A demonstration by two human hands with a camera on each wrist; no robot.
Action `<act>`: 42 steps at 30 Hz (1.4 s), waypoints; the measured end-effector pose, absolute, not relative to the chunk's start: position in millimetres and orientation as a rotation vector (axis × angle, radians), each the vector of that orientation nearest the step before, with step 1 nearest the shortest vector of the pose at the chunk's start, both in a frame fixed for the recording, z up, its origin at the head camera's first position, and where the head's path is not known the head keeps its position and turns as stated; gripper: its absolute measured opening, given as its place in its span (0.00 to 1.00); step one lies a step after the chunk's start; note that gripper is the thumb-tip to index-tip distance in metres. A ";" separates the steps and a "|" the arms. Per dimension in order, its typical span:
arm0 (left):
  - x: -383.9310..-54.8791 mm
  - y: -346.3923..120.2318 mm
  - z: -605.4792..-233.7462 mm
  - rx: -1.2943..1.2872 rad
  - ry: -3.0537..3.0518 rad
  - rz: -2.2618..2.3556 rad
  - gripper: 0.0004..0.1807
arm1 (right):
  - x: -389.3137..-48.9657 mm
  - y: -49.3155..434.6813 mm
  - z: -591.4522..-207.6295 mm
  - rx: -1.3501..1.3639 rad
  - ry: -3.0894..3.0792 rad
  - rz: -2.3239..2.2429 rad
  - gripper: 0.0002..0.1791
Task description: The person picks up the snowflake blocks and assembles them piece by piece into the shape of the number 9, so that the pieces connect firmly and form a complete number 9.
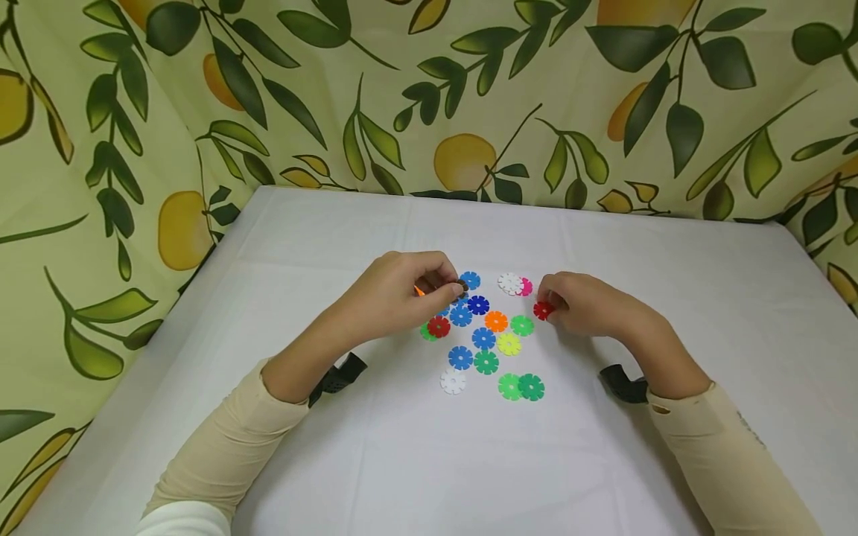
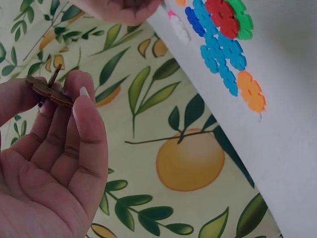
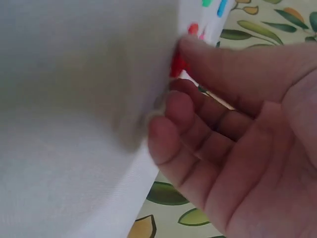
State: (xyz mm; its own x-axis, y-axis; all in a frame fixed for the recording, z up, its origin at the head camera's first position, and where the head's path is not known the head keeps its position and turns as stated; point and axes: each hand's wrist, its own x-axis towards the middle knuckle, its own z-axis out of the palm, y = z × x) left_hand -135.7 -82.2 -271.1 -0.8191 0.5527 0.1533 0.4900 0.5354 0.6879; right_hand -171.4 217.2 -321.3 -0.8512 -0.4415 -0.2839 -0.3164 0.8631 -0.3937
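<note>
My left hand [image 1: 409, 294] pinches brown notched plastic discs [image 2: 49, 91] between thumb and fingers. In the left wrist view, one brown piece stands up across another, as if slotted together. At the right of the scattered discs, my right hand [image 1: 579, 301] pinches a red notched disc [image 1: 542, 310] low over the white cloth. The right wrist view shows the thumb on this red disc [image 3: 177, 64], and the fingers hide part of it. Beside the left hand lie another red disc [image 1: 439, 327], a dark blue disc [image 1: 479, 305] and an orange disc [image 2: 251, 91].
Several loose notched discs lie between the hands, including a yellow one [image 1: 509, 344], a white one [image 1: 453, 382] and two overlapping greens [image 1: 532, 387]. A white disc [image 1: 509, 284] overlaps a pink one [image 1: 526, 286] farther back. A leaf-patterned curtain [image 1: 375, 97] hangs behind the white-covered table [image 1: 302, 231].
</note>
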 end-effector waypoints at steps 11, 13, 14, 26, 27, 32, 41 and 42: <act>-135.3 -81.6 -271.7 0.941 2.565 1.220 0.05 | -169.9 224.5 -312.8 -0.663 2.484 -0.584 0.10; -136.8 -82.3 -272.6 0.947 2.518 1.271 0.05 | -169.3 224.0 -310.6 -0.706 2.477 -0.631 0.07; -137.5 -82.9 -273.2 0.950 2.502 1.296 0.05 | -168.8 223.1 -309.6 -0.729 2.480 -0.671 0.05; -145.3 -81.8 -281.6 0.937 2.353 1.452 0.05 | -140.7 194.9 -292.0 -1.113 2.689 -1.030 0.07; -144.9 -81.6 -281.5 0.932 2.325 1.462 0.05 | -138.1 192.4 -290.0 -1.135 2.692 -1.039 0.07; -141.6 -78.3 -280.9 0.911 2.194 1.509 0.06 | -128.1 184.5 -284.0 -1.276 2.733 -1.053 0.11; -138.7 -75.7 -281.3 0.894 2.140 1.489 0.06 | -123.1 178.1 -283.7 -1.514 2.799 -1.066 0.16; -138.7 -75.8 -281.5 0.897 2.139 1.483 0.06 | -122.8 177.8 -283.8 -1.518 2.803 -1.070 0.16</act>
State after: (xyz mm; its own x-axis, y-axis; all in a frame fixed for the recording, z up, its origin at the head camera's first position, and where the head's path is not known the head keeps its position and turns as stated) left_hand -138.7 -75.8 -281.5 -0.7212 0.6913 0.0437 0.2834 0.2369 0.9293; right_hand -122.8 177.8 -283.8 -0.5730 -0.6739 0.4665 -0.8133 0.3974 -0.4250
